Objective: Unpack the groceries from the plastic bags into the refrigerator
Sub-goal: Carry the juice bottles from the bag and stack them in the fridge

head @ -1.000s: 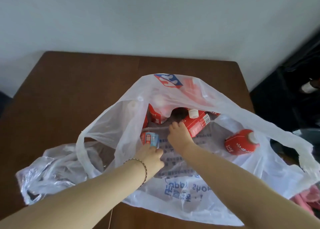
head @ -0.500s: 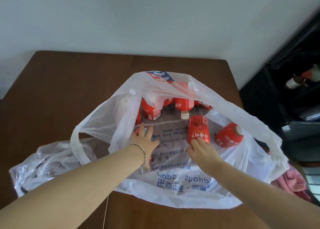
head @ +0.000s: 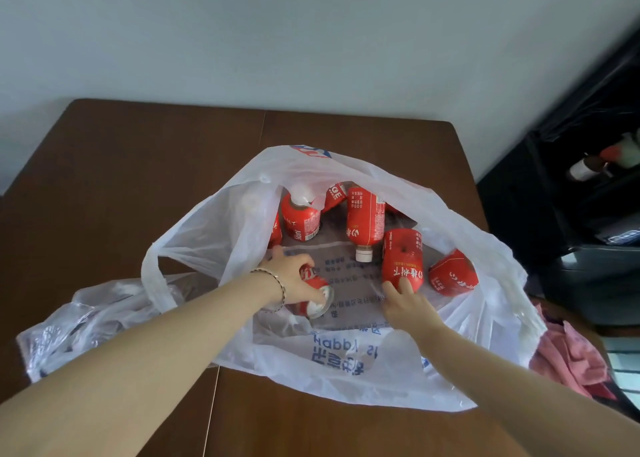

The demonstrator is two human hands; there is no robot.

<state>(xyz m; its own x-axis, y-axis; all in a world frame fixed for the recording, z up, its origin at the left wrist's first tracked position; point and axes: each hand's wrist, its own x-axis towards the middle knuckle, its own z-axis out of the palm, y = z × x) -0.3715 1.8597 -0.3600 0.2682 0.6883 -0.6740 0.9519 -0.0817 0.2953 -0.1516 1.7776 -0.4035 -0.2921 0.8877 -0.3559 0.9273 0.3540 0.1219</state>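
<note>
A white plastic bag (head: 346, 363) lies open on the brown table (head: 145, 179), with several red-labelled juice bottles inside. My left hand (head: 294, 280) reaches into the bag and grips a red can (head: 317, 295) lying on its side. My right hand (head: 405, 301) grips the lower end of one red bottle (head: 403, 259) lying in the bag's middle. Another bottle (head: 365, 221) lies just behind it with its white cap toward me. One bottle (head: 299, 217) stands at the back left and one (head: 453, 278) lies at the right.
A crumpled clear plastic bag (head: 79, 321) lies on the table to the left. A pink cloth (head: 568, 356) sits off the table's right edge. A dark shelf unit (head: 571, 197) with bottles stands at the right.
My left hand has closed round the red can and drawn it toward me. My right hand has taken hold of the middle bottle's end. The view has shifted slightly.
</note>
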